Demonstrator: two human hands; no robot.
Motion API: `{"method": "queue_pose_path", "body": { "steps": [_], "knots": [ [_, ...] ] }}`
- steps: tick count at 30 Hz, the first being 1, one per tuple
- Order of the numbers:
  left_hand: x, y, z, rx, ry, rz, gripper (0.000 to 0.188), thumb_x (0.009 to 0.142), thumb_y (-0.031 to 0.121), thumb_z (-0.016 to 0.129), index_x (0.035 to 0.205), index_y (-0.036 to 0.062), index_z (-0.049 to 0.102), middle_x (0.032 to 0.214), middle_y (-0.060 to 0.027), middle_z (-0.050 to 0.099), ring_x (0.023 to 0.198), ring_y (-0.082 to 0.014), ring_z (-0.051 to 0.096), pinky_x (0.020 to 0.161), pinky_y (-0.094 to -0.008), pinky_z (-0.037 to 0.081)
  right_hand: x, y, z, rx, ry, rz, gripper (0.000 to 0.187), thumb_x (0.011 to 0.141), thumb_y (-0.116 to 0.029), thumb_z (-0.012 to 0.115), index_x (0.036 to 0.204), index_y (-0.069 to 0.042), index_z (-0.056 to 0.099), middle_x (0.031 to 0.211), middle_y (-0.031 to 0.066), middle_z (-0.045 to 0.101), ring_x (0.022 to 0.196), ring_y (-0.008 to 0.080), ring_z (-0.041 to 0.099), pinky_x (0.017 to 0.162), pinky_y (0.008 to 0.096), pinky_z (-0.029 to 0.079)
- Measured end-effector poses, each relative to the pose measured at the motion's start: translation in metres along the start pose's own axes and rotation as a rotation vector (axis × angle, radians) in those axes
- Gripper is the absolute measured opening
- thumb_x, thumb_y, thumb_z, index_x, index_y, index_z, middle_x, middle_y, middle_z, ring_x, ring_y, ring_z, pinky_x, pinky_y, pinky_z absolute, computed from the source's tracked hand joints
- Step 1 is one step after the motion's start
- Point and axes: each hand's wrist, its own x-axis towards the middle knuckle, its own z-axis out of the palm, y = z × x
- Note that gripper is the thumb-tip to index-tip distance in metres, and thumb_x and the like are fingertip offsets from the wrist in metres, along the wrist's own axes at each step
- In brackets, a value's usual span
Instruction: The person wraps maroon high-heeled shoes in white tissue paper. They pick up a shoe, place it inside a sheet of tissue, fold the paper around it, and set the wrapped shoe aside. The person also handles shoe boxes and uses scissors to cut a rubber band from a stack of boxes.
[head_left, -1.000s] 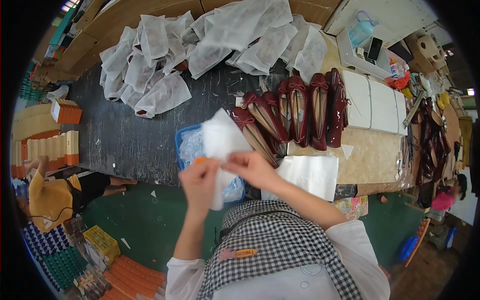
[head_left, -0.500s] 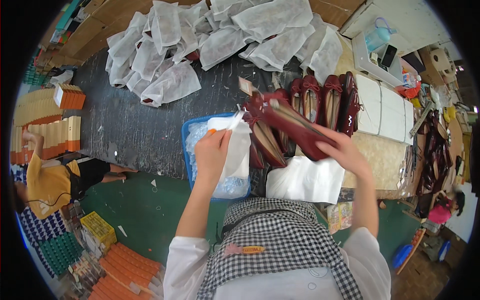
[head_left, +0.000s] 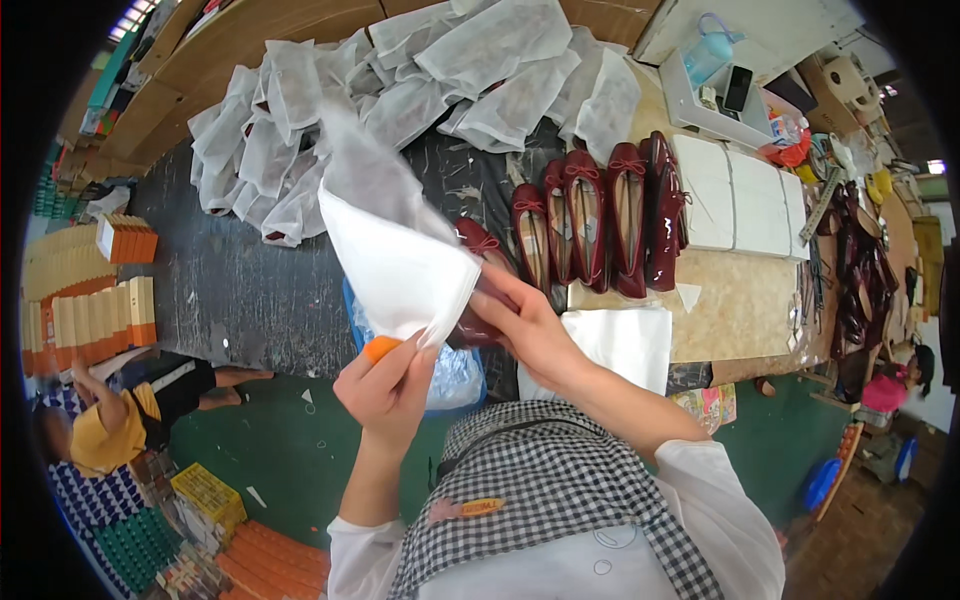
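My left hand [head_left: 385, 385], with an orange cover on one fingertip, pinches the lower edge of a white pouch [head_left: 385, 265]. The pouch slants up and away over the table, its far end blurred. My right hand [head_left: 535, 325] is closed around a glossy dark red shoe [head_left: 478, 328] beside the pouch's right edge; the pouch and my fingers hide much of it. Just beyond, another red shoe [head_left: 480, 238] with a bow shows partly; I cannot tell whether it is held too. Several matching red flats [head_left: 584, 205] stand in a row to the right.
Filled white pouches [head_left: 290, 150] heap along the far side. A blue basket [head_left: 470, 392] with clear plastic sits under my hands, and white sheets [head_left: 625, 345] lie to its right. Tied white stacks [head_left: 735, 205] and a white bin [head_left: 715, 120] stand farther right. A person in yellow [head_left: 105, 430] is at left.
The white pouch has swung up and spread out in front of my left hand. My right hand has brought the red shoe left and down against it. The view has shifted slightly.
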Motion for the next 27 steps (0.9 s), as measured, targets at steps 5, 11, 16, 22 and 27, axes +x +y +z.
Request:
{"method": "queue_pose_path", "body": {
  "steps": [5, 11, 16, 22, 27],
  "knots": [
    [0.024, -0.054, -0.006, 0.029, 0.233, -0.25, 0.03, 0.085, 0.003, 0.059, 0.061, -0.0042, 0.043, 0.056, 0.001, 0.044, 0.055, -0.0064, 0.033, 0.048, -0.0259, 0.028, 0.093, -0.02, 0.009, 0.002, -0.02, -0.394, 0.047, 0.091, -0.016, 0.055, 0.132, 0.0, 0.038, 0.121, 0.0093, 0.053, 0.111, 0.0116, 0.049, 0.092, 0.0267, 0.04],
    [-0.025, -0.08, 0.044, -0.463, 0.073, -0.603, 0.015, 0.085, 0.005, 0.06, 0.078, -0.0073, 0.062, 0.068, 0.0036, 0.053, 0.063, -0.0033, 0.043, 0.056, -0.0223, 0.034, 0.032, 0.036, -0.017, -0.65, -0.028, -0.132, 0.02, 0.082, -0.021, 0.064, 0.088, -0.002, 0.067, 0.076, 0.0112, 0.067, 0.069, 0.017, 0.063, 0.065, 0.029, 0.05],
    [-0.02, -0.083, 0.044, -0.285, -0.053, -0.515, 0.011, 0.082, 0.005, 0.063, 0.083, -0.0061, 0.065, 0.063, -0.0002, 0.052, 0.058, -0.0063, 0.043, 0.053, -0.024, 0.034, 0.013, 0.055, -0.153, -1.569, 0.565, -0.339, 0.048, 0.075, -0.021, 0.069, 0.12, -0.008, 0.054, 0.127, 0.0212, 0.048, 0.108, 0.0374, 0.05, 0.084, 0.0436, 0.044],
    [0.011, -0.076, 0.075, 0.061, -0.226, -0.198, 0.011, 0.081, 0.01, 0.065, 0.086, -0.0001, 0.067, 0.064, -0.012, 0.055, 0.054, -0.0235, 0.053, 0.051, -0.0323, 0.04, -0.007, 0.013, -0.185, -0.603, 0.311, -0.001, 0.059, 0.081, -0.01, 0.061, 0.136, -0.008, 0.041, 0.137, 0.022, 0.039, 0.118, 0.038, 0.045, 0.096, 0.0438, 0.039],
    [0.011, -0.093, 0.089, 0.187, -0.307, -0.077, 0.011, 0.083, 0.013, 0.063, 0.086, 0.0035, 0.068, 0.066, -0.0137, 0.056, 0.058, -0.0291, 0.057, 0.053, -0.0377, 0.044, -0.098, -0.075, -0.101, -1.38, -0.254, -0.081, 0.056, 0.079, -0.006, 0.061, 0.133, -0.008, 0.046, 0.135, 0.0152, 0.043, 0.119, 0.0331, 0.045, 0.1, 0.039, 0.037]
  ]
}}
